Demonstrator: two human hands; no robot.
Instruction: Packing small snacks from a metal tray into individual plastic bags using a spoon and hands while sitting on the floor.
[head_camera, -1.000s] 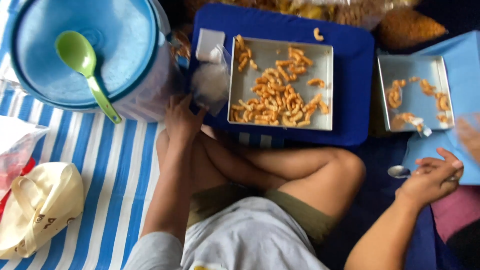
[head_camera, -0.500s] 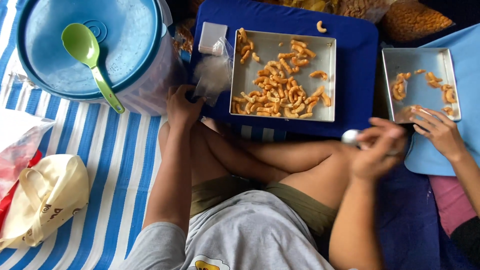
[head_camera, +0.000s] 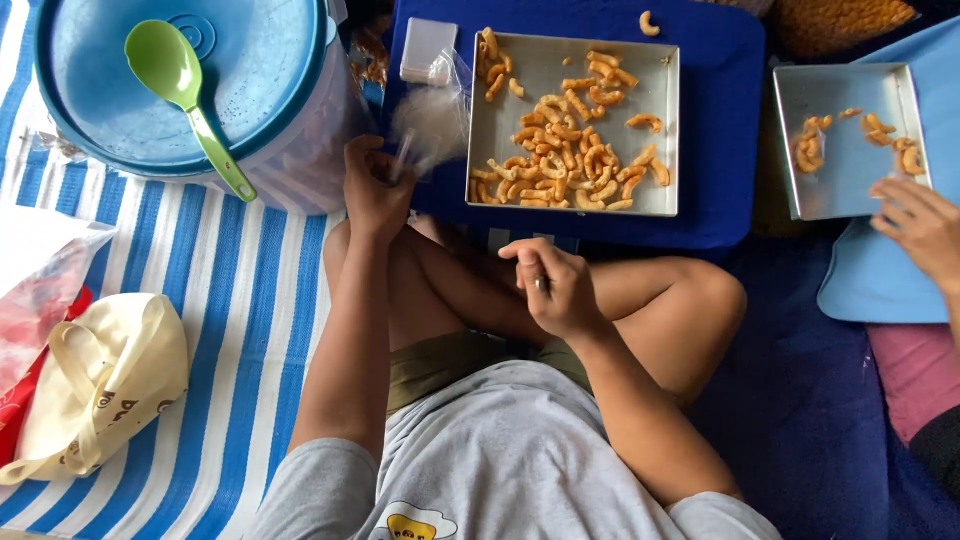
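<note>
I sit cross-legged on a striped mat. My left hand (head_camera: 375, 190) grips a small clear plastic bag (head_camera: 432, 120), held up beside a square metal tray (head_camera: 480, 195) filled with orange curled snacks (head_camera: 570, 150). This tray rests on a dark blue board (head_camera: 720, 120). My right hand (head_camera: 552, 285) hovers over my knee, fingers closed on a small metal spoon whose handle just shows. Most of the spoon is hidden by the fingers.
A big blue lidded tub (head_camera: 130, 100) with a green plastic spoon (head_camera: 185, 95) on it stands at the left. A second metal tray (head_camera: 850, 170) with few snacks lies right, another person's hand (head_camera: 920, 230) by it. Cloth bag (head_camera: 100, 390) lower left.
My right hand has swung from the far right, by the second tray, leftward to above my knee, carrying the spoon. My left hand stays by the bag. The other person's hand has shifted right.
</note>
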